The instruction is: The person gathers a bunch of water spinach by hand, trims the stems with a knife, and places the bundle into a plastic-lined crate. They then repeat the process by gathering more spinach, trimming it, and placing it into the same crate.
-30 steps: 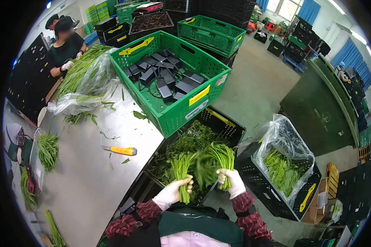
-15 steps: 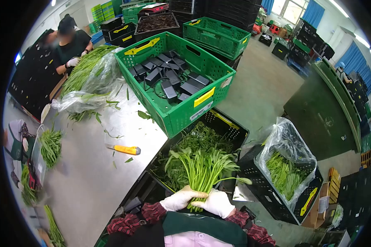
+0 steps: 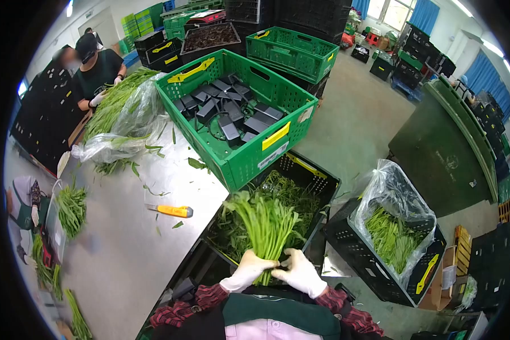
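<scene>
A white glove (image 3: 242, 277) is covering the left hand (image 3: 250, 268), and a matching one is covering the right hand (image 3: 301, 274). Crinkled red-and-black sleeves (image 3: 212, 296) are showing behind them. A dark green bib (image 3: 277, 309) is crossing a pale pink top (image 3: 255, 330) bearing a round button (image 3: 275, 324). Black cloth (image 3: 207, 326) is flanking these, its garment type staying unclear at the frame's edge.

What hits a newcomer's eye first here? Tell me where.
Probably the green crate of black boxy things, upper middle. Then, lower middle, the bunch of green stalks in the gloved left hand, right hand at its base. The orange-handled knife lies left, on the metal table.
</scene>
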`<state>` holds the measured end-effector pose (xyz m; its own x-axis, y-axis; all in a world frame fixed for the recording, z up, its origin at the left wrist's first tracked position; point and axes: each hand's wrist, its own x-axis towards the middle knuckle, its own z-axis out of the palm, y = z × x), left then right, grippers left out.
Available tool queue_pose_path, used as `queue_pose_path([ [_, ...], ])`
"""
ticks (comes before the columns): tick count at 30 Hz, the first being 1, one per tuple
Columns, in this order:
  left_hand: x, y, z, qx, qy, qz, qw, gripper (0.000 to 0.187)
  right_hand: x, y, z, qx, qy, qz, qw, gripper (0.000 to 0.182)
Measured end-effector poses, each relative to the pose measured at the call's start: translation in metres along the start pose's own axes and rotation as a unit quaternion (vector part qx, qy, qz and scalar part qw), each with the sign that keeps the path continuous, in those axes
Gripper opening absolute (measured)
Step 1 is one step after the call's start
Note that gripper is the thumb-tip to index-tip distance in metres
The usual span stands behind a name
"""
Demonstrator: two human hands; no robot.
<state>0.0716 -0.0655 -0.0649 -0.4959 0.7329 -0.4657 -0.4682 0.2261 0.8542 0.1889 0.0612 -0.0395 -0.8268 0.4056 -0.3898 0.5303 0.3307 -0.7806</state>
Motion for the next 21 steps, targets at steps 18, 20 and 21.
queue_pose_path([
  [18, 0.002, 0.039, 0.04, 0.595, 0.067, 0.432, 0.674, 0.036, 0.057, 0.017, 0.006, 0.704, 0.084, 0.055, 0.703, 0.023],
  [20, 0.004, 0.035, 0.037, 0.589, 0.057, 0.438, 0.677, 0.036, 0.053, 0.014, 0.003, 0.699, 0.065, 0.042, 0.711, 0.024],
  [21, 0.003, 0.039, 0.038, 0.582, 0.044, 0.443, 0.68, 0.036, 0.049, 0.014, 0.004, 0.698, 0.066, 0.041, 0.712, 0.024],
])
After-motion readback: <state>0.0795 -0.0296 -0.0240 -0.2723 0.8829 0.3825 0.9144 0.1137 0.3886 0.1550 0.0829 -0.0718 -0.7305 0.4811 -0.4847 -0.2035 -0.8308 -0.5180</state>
